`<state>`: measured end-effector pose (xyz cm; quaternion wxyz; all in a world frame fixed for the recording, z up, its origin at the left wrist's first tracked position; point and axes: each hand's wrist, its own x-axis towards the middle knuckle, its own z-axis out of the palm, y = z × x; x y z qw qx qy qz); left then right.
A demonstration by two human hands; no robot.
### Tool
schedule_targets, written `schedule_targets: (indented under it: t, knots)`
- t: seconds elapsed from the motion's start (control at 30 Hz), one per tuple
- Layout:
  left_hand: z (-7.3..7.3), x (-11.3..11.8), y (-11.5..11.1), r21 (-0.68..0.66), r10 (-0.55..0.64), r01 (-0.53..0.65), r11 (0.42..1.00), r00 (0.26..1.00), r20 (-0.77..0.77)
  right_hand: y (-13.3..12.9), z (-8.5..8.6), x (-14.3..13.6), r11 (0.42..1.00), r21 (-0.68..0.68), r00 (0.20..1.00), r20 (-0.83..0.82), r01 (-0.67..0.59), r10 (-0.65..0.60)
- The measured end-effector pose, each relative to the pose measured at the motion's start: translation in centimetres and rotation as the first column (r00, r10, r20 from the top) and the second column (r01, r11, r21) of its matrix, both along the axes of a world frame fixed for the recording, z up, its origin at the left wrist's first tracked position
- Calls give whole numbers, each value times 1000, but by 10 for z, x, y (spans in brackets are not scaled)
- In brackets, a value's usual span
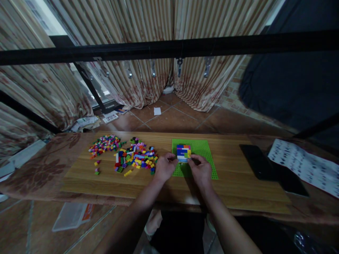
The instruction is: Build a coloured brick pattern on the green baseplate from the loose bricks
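Note:
A small block built of toy bricks (182,152), with blue, white, orange and yellow rows, stands on a green studded baseplate (205,150). My left hand (164,167) is closed at its front left corner, fingertips pinched against the side. At the front right corner, by the yellow and lime bricks, my right hand (201,170) pinches with thumb and fingers. Both hands rest over the baseplate, and their fingertips partly cover the lower edges of the build. Whether a loose brick is also between the fingers is too small to tell.
Left of the baseplate lie a pile of mixed bricks (139,157) and a heap of smaller pieces (106,144) on the wooden board (106,185). A dark phone-like slab (255,161) and a printed sheet (304,165) lie to the right. A black bar (159,49) crosses in front.

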<state>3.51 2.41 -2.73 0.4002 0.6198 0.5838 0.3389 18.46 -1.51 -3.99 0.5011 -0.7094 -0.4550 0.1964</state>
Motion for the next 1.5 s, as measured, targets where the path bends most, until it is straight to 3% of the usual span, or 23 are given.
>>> schedule_targets:
  t: [0.17,0.4,0.47,0.53,0.6,0.7,0.8,0.93,1.07,1.2,1.33,1.43,1.5]
  knots:
    - [-5,4,9,-94,3,0,996,1000,29,7,-1,3,996,-83,1000,-5,4,-5]
    - [-3,6,10,-66,-9,10,998,1000,21,7,-2,9,996,-45,997,-17,-80,79]
    - [1,3,9,-37,-10,11,999,1000,13,1,-1,19,997,-20,997,28,-70,70]
    - [5,0,8,0,-7,7,1000,1000,10,-7,-1,33,1000,10,984,177,-22,20]
    - [8,-1,7,58,-14,14,998,1000,-6,-15,-5,47,1000,22,925,380,-2,-7]
    - [6,2,1,173,-72,96,980,988,-137,-26,-15,59,998,-53,802,595,-27,53]
    - [-2,6,-14,235,-122,200,951,944,-308,-36,-25,61,990,-107,709,691,-91,140]
    - [-12,8,-39,260,-110,233,937,904,-413,-49,-31,63,984,-100,672,721,-145,172]
    - [-14,0,-64,235,-127,241,942,901,-415,-65,-32,67,973,-146,664,712,-180,230]
    - [-5,-8,-80,205,-110,197,959,922,-371,-79,-28,60,972,-176,686,689,-154,234]
    - [19,4,-74,264,-58,177,948,913,-404,-83,-11,44,993,-67,797,592,-98,119]
    - [32,27,-59,301,-83,279,912,844,-531,-85,2,37,998,20,872,488,-63,45]
    - [33,43,-49,273,-120,356,894,776,-619,-91,6,38,998,43,896,444,-48,24]
